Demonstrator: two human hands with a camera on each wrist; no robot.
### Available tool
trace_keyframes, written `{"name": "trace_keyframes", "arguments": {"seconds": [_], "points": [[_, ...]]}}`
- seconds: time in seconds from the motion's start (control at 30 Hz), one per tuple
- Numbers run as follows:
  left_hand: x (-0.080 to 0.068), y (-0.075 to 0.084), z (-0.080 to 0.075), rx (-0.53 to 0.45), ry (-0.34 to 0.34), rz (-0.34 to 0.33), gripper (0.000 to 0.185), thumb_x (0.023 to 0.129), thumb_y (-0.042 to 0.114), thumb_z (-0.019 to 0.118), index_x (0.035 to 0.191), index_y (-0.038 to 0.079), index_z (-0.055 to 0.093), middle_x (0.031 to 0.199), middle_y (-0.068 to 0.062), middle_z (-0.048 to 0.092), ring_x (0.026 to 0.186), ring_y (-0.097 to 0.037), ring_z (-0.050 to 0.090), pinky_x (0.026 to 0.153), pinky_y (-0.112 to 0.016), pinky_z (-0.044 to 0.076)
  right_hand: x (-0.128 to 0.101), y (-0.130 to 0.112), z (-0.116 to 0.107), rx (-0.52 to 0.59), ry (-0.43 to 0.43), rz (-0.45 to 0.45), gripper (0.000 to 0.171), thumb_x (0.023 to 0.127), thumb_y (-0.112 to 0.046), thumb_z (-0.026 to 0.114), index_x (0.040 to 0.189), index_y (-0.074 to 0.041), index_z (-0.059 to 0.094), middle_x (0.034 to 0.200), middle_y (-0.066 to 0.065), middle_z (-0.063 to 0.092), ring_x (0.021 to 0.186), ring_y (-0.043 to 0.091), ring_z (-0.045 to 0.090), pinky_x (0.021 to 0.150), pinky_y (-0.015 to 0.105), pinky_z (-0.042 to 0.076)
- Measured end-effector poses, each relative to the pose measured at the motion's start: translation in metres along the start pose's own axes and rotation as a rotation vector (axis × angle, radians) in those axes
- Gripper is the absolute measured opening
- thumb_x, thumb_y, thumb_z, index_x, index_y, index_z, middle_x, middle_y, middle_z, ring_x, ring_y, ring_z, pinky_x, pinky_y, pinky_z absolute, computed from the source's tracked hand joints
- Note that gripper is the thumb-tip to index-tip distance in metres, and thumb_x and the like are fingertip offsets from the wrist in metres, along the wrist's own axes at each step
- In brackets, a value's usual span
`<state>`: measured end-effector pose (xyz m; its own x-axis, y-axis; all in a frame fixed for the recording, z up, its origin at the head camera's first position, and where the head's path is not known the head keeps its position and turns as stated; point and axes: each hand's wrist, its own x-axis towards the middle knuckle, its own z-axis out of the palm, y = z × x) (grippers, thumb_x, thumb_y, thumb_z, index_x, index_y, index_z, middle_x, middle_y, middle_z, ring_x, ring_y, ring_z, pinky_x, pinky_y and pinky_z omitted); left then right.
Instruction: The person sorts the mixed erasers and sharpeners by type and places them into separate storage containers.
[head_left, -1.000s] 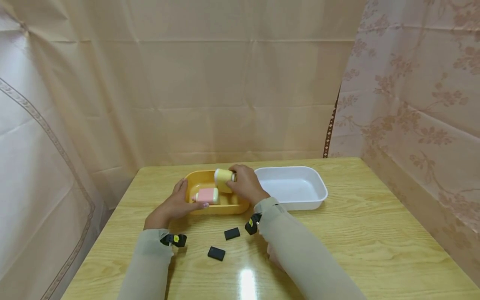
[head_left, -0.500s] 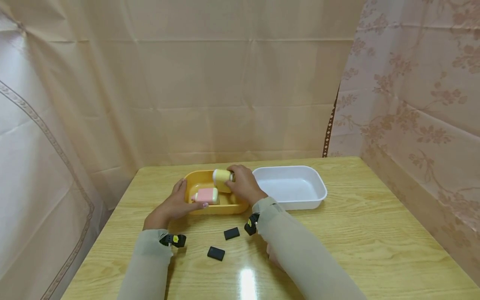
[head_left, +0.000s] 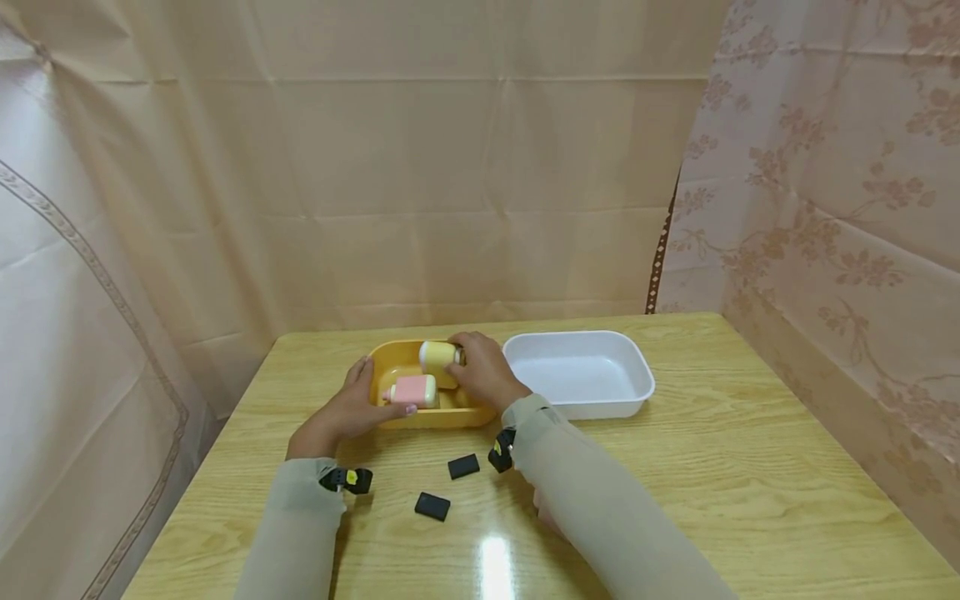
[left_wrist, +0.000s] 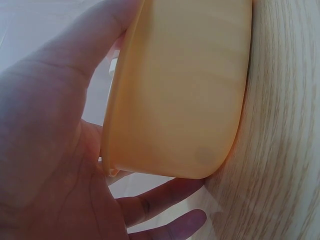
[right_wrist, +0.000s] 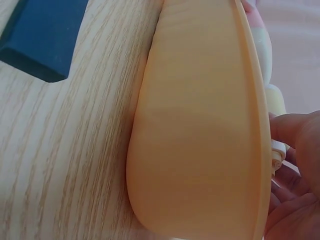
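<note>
A: Left hand (head_left: 347,410) first. What do we log?

B: It holds the near-left corner of the yellow tub (head_left: 390,360), thumb over the rim and fingers (left_wrist: 165,200) spread under and along the outer wall. The left wrist view shows the palm against the tub's side (left_wrist: 180,90).

A: And the right hand (head_left: 483,371)?

B: It grips a pale yellow bottle (head_left: 437,357), fingers curled round its cap end. We see the bottle lying on its side, over the tub's back half, just above or at the rim; whether it touches the floor of the tub we cannot tell.

A: Anything else in the tub?

B: A pink bottle (head_left: 414,389), on its side at the front, close to the left thumb. The tub stands on the desk (head_left: 720,467), with its right end just beside a white tub (head_left: 577,375).

A: Loose items?

B: Two small black blocks (head_left: 463,466) (head_left: 432,506) on the desk, between the forearms and near the tub's front wall. The right wrist view catches one dark block (right_wrist: 45,37) beside the tub wall (right_wrist: 200,130).
</note>
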<state>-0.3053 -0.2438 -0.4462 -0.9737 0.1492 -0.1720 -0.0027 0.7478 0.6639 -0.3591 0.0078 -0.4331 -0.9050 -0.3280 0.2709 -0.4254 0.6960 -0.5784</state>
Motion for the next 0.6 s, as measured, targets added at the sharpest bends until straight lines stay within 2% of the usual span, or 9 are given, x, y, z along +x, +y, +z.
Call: {"name": "trace_keyframes", "arguments": {"seconds": [0.4,0.6], "points": [[0.0010,-0.0010,0.0007,0.002,-0.002,-0.009,0.143,0.073,0.076,0.078,0.166,0.013,-0.010,0.173,-0.014,-0.013,0.158,-0.049,0.005,0.123,-0.067,0.014,0.0006,-0.0001,0.0029,0.052,-0.043,0.035,0.044,0.095,-0.019,0.076,0.136,-0.005,0.063,0.132,0.013,0.066,0.116,0.024,0.061,0.103,0.041,0.052],[0.0002,0.0003,0.0003,-0.002,-0.010,-0.002,0.142,0.075,0.076,0.077,0.166,0.012,-0.011,0.173,-0.015,-0.014,0.158,-0.050,0.003,0.123,-0.068,0.013,0.0013,0.0013,0.0061,0.056,-0.052,0.024,0.045,0.096,-0.019,0.076,0.136,-0.005,0.063,0.133,0.012,0.065,0.117,0.024,0.061,0.104,0.040,0.052]]}}
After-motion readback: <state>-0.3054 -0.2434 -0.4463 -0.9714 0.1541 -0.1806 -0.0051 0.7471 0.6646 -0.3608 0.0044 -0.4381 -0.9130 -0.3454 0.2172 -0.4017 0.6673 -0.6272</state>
